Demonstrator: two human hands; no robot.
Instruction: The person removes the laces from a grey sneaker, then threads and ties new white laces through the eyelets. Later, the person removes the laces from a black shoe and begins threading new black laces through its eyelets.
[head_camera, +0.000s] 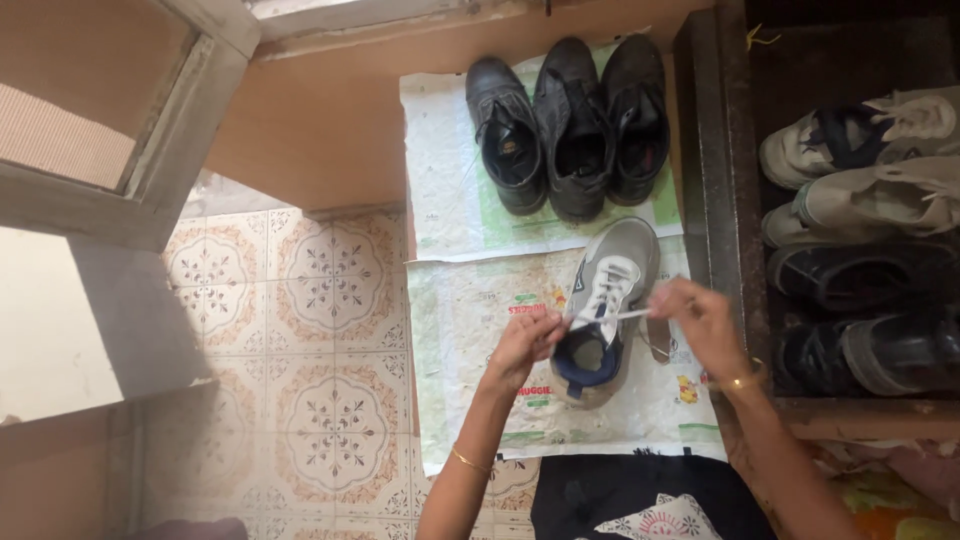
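A grey sneaker (612, 300) with white laces and a blue lining stands on a printed plastic sheet (470, 340) on the floor. My left hand (527, 343) pinches one white lace end at the shoe's left side. My right hand (697, 318) grips the other lace end at the shoe's right side, and the lace is stretched taut between the two hands across the shoe's opening. Both wrists wear thin gold bangles.
Three black shoes (570, 125) stand side by side on a second sheet beyond the sneaker. A dark wooden rack (710, 150) on the right holds several white and dark shoes. Patterned floor tiles (300, 330) lie to the left, under a wooden frame.
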